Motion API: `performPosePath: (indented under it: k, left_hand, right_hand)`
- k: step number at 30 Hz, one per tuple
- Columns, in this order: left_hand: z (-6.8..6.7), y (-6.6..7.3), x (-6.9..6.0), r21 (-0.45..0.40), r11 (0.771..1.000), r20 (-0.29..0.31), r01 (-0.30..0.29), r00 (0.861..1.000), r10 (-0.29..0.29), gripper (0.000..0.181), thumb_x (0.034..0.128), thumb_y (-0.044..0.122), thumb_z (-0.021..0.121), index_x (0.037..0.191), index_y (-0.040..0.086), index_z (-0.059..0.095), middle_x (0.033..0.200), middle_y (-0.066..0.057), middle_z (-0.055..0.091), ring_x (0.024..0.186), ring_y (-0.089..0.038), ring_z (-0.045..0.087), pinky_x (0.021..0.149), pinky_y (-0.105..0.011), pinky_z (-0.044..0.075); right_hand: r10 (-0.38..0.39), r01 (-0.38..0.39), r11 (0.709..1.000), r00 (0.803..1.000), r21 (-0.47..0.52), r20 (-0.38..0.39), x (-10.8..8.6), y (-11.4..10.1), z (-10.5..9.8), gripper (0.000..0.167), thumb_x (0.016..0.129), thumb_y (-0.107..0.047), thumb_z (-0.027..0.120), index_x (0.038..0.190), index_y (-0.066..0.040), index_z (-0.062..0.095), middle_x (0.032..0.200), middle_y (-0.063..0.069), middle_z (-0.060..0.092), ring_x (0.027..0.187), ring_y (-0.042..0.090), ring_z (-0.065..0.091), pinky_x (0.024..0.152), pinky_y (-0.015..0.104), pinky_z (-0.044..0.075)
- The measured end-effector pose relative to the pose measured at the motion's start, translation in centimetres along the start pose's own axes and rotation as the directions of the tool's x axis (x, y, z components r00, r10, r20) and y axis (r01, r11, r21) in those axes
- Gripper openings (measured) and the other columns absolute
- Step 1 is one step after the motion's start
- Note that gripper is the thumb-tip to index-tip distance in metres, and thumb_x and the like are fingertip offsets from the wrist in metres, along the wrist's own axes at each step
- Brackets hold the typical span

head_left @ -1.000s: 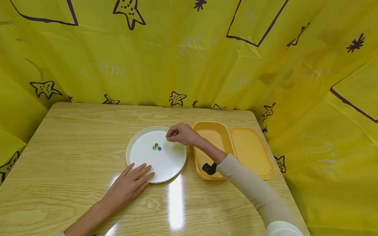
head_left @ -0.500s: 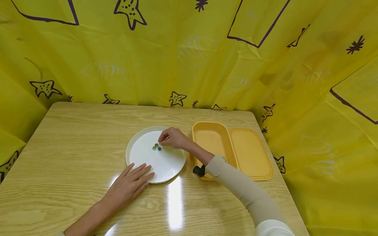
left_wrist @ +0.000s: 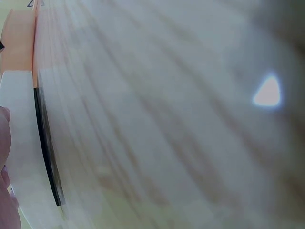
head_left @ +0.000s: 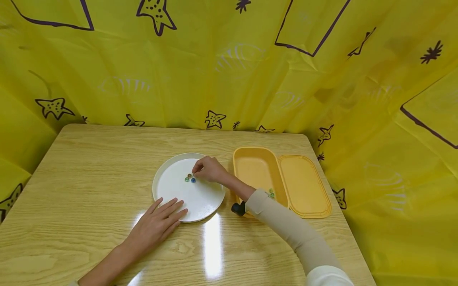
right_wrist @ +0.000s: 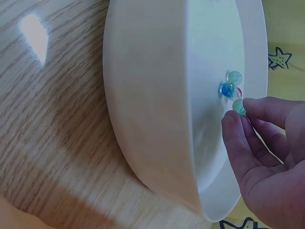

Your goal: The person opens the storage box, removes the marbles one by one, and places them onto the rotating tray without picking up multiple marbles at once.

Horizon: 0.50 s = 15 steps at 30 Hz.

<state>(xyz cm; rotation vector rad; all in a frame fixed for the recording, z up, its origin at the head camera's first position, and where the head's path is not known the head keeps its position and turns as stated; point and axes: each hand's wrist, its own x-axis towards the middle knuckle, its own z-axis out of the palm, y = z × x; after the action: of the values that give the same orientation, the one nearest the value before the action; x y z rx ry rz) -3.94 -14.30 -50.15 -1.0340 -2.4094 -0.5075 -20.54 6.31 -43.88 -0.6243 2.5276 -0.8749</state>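
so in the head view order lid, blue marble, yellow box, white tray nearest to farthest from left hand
1. White tray: near-left edge at the left hand
2. Blue marble: near tray's middle
3. Yellow box: right of tray
4. Lid: right of box

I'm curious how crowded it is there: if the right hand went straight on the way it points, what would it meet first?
Probably the blue marble or the amber marble on the white plate, close by the greenish marble the right hand pinches; which comes first is hard to tell.
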Motion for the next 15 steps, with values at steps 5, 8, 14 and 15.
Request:
performPosePath:
  k: [5, 8, 14, 15]
  left_hand:
    - [0.17, 0.0, -0.04, -0.004, 1.0, -0.027, -0.012, 1.0, 0.012, 0.05, 0.1116, 0.036, 0.028, 0.127, 0.01, 0.068, 0.131, -0.013, 0.063, 0.122, -0.032, 0.058, 0.103, -0.056, 0.039]
    - [0.29, -0.04, -0.1, 0.004, 1.0, -0.034, -0.019, 0.999, 0.019, 0.05, 0.1117, 0.035, 0.027, 0.128, 0.011, 0.067, 0.132, -0.013, 0.063, 0.122, -0.033, 0.058, 0.103, -0.056, 0.039]
    - [0.18, -0.01, -0.05, 0.007, 1.0, -0.032, -0.019, 0.999, 0.019, 0.049, 0.1117, 0.035, 0.027, 0.128, 0.01, 0.067, 0.132, -0.013, 0.063, 0.123, -0.033, 0.058, 0.102, -0.057, 0.04]
    - [0.15, 0.01, -0.03, 0.005, 1.0, -0.03, -0.017, 0.999, 0.017, 0.049, 0.1117, 0.035, 0.027, 0.128, 0.01, 0.067, 0.132, -0.013, 0.063, 0.123, -0.033, 0.058, 0.102, -0.057, 0.04]
  right_hand:
    - [0.002, -0.002, 1.0, 1.0, -0.013, -0.016, 0.15, 0.34, 0.46, 0.004, 0.089, -0.006, 0.074, 0.091, -0.006, 0.078, 0.083, -0.001, 0.071, 0.076, 0.009, 0.059, 0.065, 0.017, 0.047]
    - [0.011, -0.011, 1.0, 1.0, -0.01, -0.018, 0.19, 0.5, 0.71, 0.004, 0.089, -0.007, 0.075, 0.092, -0.006, 0.078, 0.082, -0.001, 0.071, 0.074, 0.009, 0.058, 0.063, 0.017, 0.046]
    - [0.022, -0.022, 1.0, 0.999, 0.002, -0.025, 0.22, 0.43, 0.87, 0.004, 0.09, -0.007, 0.075, 0.092, -0.005, 0.078, 0.082, -0.001, 0.071, 0.073, 0.009, 0.057, 0.062, 0.017, 0.045]
    - [0.021, -0.021, 1.0, 0.999, 0.001, -0.027, 0.24, 0.41, 0.88, 0.004, 0.09, -0.007, 0.075, 0.092, -0.006, 0.078, 0.082, -0.001, 0.071, 0.074, 0.009, 0.057, 0.063, 0.017, 0.045]
